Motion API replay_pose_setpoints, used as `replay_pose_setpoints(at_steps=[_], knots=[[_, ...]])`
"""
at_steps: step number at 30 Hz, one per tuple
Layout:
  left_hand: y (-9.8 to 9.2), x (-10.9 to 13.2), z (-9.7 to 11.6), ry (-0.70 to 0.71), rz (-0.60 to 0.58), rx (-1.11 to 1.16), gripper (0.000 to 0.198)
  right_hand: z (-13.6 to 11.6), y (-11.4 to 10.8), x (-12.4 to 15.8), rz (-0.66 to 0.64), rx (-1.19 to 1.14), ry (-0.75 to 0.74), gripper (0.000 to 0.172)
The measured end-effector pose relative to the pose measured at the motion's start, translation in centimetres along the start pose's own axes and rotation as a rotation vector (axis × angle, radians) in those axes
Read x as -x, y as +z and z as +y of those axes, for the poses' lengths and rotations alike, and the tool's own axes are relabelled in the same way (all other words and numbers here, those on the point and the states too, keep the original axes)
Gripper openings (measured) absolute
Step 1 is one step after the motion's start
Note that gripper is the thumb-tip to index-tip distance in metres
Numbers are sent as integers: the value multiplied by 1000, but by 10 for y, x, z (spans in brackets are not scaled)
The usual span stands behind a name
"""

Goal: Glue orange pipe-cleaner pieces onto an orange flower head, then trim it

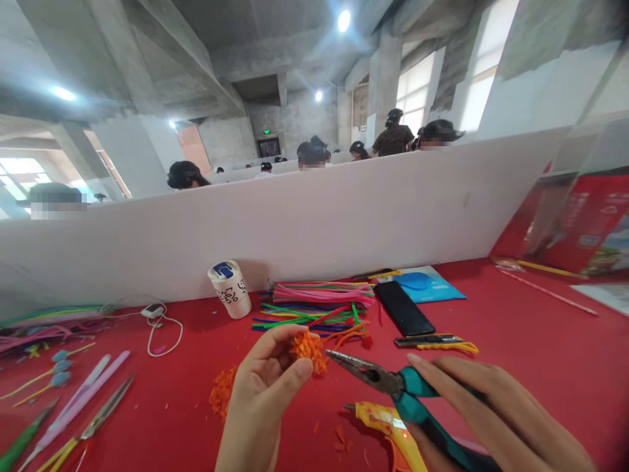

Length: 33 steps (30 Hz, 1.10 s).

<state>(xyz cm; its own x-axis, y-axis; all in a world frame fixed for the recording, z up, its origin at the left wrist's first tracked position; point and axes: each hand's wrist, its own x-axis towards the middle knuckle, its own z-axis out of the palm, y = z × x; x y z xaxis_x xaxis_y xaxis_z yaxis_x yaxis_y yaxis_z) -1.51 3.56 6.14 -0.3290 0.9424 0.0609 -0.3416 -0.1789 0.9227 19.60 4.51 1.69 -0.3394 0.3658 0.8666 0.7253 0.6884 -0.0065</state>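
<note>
Between the thumb and fingers of my left hand (268,387) is an orange fluffy ball (308,352) made of small petal-like bits. My right hand (496,400) grips long-nose pliers (366,372) with teal and black handles. The pliers' tip points left, close to the orange ball but apart from it, and its jaws look nearly closed. Below the pliers lies a yellow hot glue gun (390,429), partly hidden by the handles and my right hand. A pile of orange bits (223,393) sits on the red table left of my left wrist.
Colourful pipe cleaners (314,308) lie behind my hands, beside a white cup (230,290), a black phone (405,308) and a utility knife (427,341). Scissors (101,413) and a green-handled tool (27,436) rest at left. A white partition (314,226) borders the table; people are beyond it.
</note>
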Motion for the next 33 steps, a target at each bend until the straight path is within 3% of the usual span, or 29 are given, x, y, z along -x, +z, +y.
replay_pose_setpoints(at_steps=[13,20,33], knots=[[-8,3,-3,15,-143,-171,20,1,-2,-5,-34,-57,23,33],[-1,9,1,-32,-108,-109,27,4,-7,-6,-61,-63,-4,33],[0,9,2,8,-63,-167,22,2,-5,-8,-44,-74,1,34]])
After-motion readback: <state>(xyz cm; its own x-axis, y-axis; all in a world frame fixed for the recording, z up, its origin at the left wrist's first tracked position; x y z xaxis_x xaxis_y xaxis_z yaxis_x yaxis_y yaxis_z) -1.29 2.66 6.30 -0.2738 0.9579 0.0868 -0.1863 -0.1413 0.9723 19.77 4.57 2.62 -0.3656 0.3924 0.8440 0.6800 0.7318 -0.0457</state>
